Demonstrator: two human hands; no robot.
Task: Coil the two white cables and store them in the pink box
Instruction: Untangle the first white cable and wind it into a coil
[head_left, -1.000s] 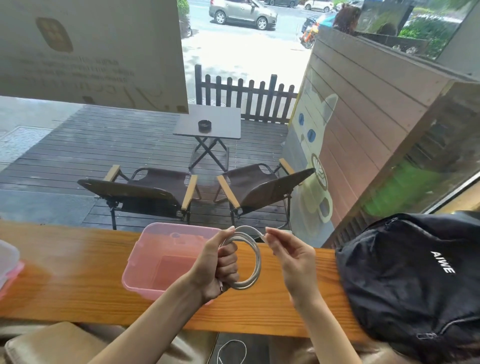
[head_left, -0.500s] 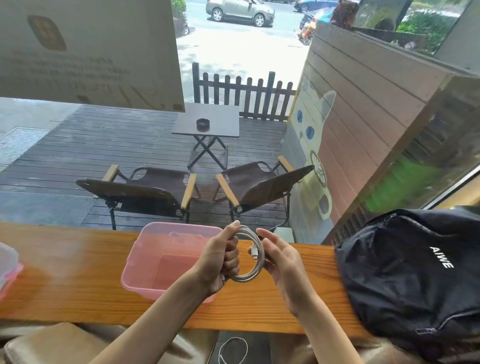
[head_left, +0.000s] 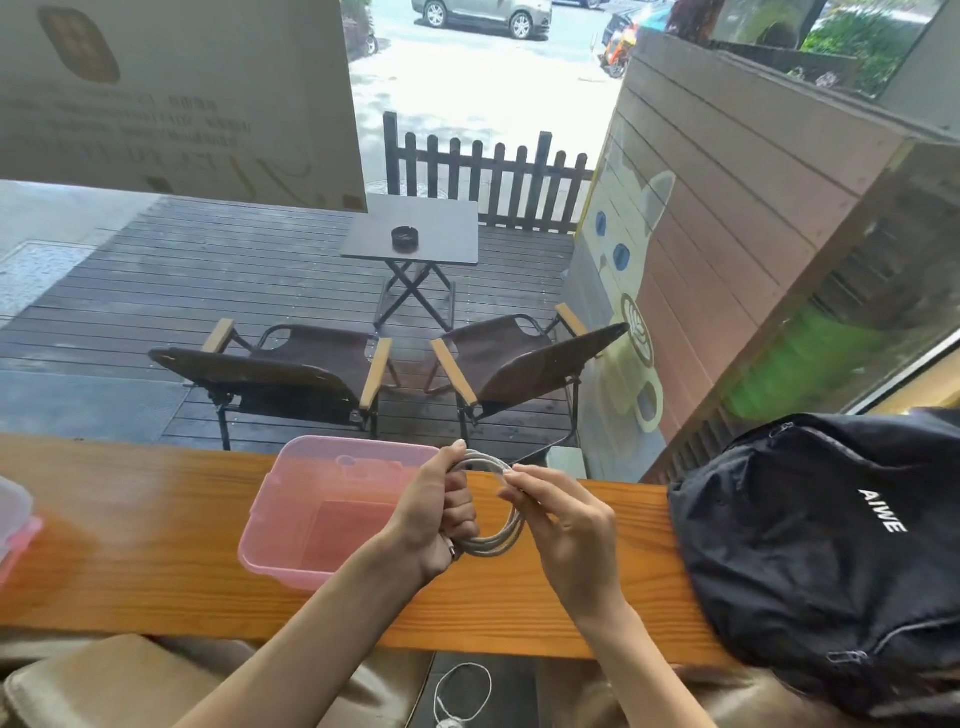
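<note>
The left hand (head_left: 436, 512) grips a coiled white cable (head_left: 498, 540) above the bench (head_left: 156, 545), just right of the open pink box (head_left: 291, 519); the right hand's (head_left: 566, 525) fingers (head_left: 519, 475) pinch its upper loops. Coiling looks nearly done; next, lower it into the box. The second cable (head_left: 462, 691) lies below the bench's near edge.

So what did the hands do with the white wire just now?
The right hand slid in and pinched the top of the coiled white cable. The left hand kept gripping the coil. The pink box and black backpack stayed put.
</note>
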